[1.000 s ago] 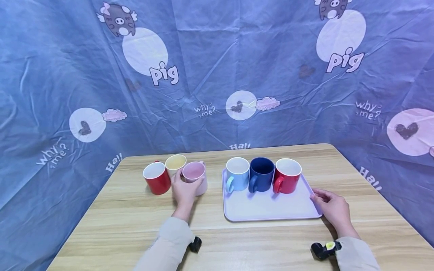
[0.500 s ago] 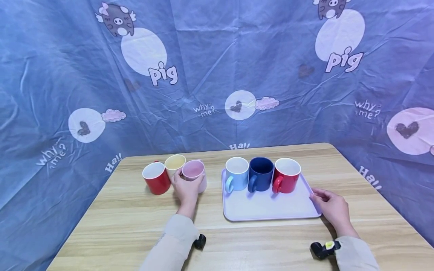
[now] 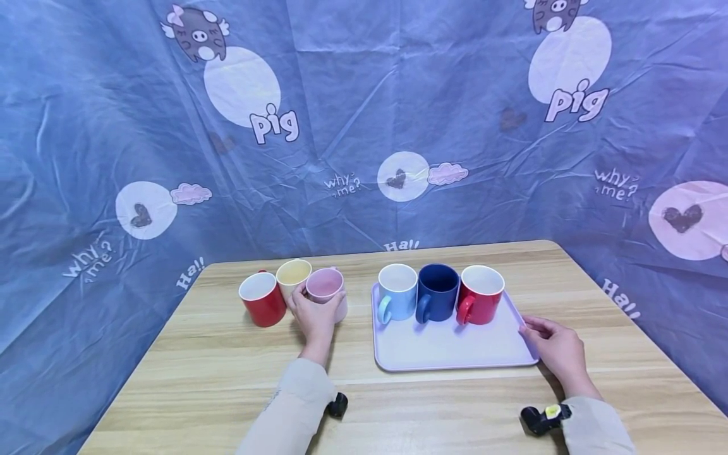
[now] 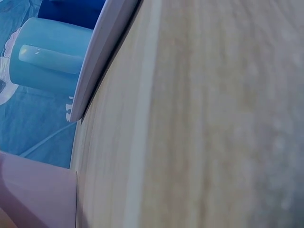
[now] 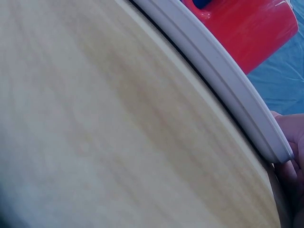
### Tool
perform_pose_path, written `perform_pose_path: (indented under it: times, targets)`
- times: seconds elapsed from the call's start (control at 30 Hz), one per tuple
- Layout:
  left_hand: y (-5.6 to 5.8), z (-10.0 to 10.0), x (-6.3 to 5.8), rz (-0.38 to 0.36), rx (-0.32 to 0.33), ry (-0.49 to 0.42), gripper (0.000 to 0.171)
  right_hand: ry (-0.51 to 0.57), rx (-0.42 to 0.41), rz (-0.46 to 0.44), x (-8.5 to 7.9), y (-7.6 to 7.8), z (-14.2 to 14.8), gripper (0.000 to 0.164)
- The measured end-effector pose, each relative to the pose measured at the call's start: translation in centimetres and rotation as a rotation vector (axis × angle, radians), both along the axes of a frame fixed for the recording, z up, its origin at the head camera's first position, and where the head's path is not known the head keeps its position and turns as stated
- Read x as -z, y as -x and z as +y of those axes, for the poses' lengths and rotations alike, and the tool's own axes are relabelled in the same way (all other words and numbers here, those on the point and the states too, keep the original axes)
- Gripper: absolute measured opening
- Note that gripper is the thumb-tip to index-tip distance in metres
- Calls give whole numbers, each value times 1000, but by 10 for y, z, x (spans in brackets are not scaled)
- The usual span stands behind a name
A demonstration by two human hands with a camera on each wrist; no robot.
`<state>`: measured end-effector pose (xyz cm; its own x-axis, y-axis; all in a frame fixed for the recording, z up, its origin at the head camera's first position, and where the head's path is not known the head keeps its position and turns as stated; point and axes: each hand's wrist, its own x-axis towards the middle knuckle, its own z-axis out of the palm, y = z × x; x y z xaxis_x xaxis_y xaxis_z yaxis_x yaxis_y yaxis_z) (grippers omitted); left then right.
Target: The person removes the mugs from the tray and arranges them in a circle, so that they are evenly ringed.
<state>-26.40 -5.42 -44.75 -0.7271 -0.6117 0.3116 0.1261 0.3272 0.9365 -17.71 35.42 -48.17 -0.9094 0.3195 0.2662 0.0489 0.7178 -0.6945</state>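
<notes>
In the head view my left hand (image 3: 314, 319) grips a pink mug (image 3: 341, 311) from the front, thumb and fingers spread round its sides. The mug stands upright; its handle is mostly hidden behind it. Directly left of it are a cream-yellow mug (image 3: 293, 273) and a red mug (image 3: 265, 308). My right hand (image 3: 558, 352) holds the right rim of a pale lilac tray (image 3: 449, 354), and the right wrist view shows fingers (image 5: 290, 124) at its corner. Along the tray's back stand a light blue mug (image 3: 401, 299), a navy mug (image 3: 442, 304) and another red mug (image 3: 485, 306).
The wooden table (image 3: 227, 392) meets a blue printed cloth (image 3: 352, 95) at its back edge. The mugs on the tray have their handles towards me, with bare tray in front of them. A strip of table separates the pink mug from the tray.
The pink mug has turned slightly in my left hand, its handle moving from the back right to behind it. My left forearm has shifted a little right. The right hand and tray stay put.
</notes>
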Motion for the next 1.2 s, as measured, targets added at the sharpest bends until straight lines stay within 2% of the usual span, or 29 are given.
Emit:
perform_pose_path:
  times: [0.17,0.37,0.5,0.6,0.73,0.87,1.03,1.1,1.2]
  targets:
    - [-1,0,-1,22,6,-25,91,2,3,-5,0,0,0,38]
    - [-7,0,-4,66,-21,-31,98,-4,5,-2,0,0,0,37]
    - [-14,2,-7,154,-6,-11,95,-9,4,4,0,0,0,37]
    - [-18,6,-8,267,30,18,92,-8,5,1,0,0,0,37]
    - [-23,10,-9,380,107,64,90,-6,7,-8,0,0,0,38]
    - [-25,13,-8,406,197,112,85,-10,5,-10,-2,-1,-1,38]
    - [-23,17,-5,435,366,146,74,-9,3,-14,-2,0,0,38]
    - [-29,20,-12,439,446,139,69,-8,4,-15,-2,0,0,38]
    - [-40,23,-25,385,562,112,62,-12,7,-18,-2,0,-1,38]
